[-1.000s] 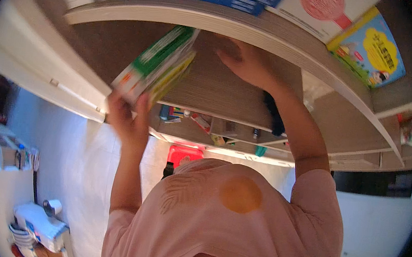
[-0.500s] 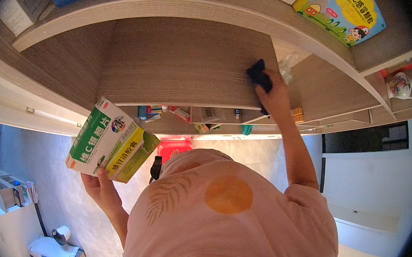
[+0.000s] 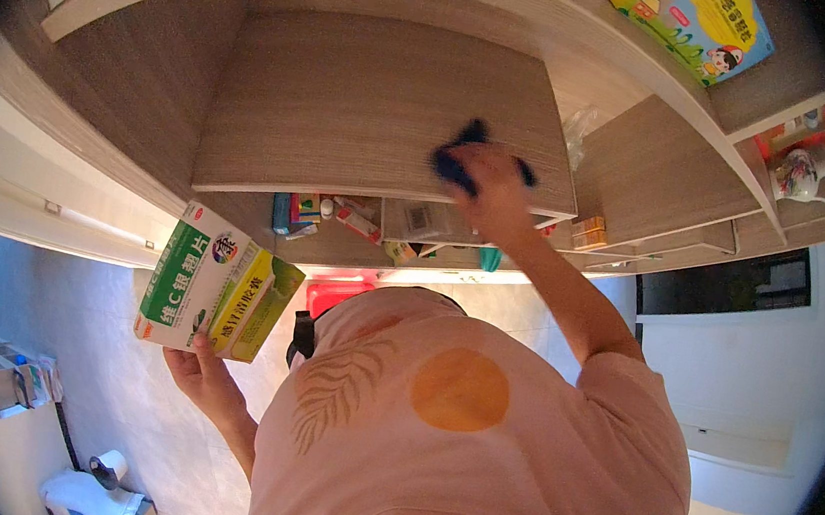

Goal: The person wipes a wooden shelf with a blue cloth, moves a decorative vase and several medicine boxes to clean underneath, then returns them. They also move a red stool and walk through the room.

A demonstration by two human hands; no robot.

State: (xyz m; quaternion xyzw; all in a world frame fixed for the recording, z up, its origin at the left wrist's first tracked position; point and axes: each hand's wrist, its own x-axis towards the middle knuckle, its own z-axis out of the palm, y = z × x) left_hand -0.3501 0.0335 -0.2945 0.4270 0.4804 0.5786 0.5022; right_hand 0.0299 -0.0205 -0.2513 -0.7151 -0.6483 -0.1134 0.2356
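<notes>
Hands (image 3: 204, 376) (image 3: 494, 184), left part-hidden by boxes (image 3: 191, 280), right blurred on probable cloth (image 3: 456, 166)

The right hand (image 3: 493, 191) has slid what seems a dark cloth (image 3: 454, 166) leftward over the shelf (image 3: 349, 100).

Two held boxes (image 3: 178, 283) (image 3: 252, 306), one dark cloth (image 3: 454, 166), one white jug (image 3: 798, 179)

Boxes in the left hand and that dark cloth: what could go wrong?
The green-and-white box and yellow-green box might drop: the left hand grips them near their lower edge. The dark cloth could slip off the shelf board if the right hand loses it.
</notes>
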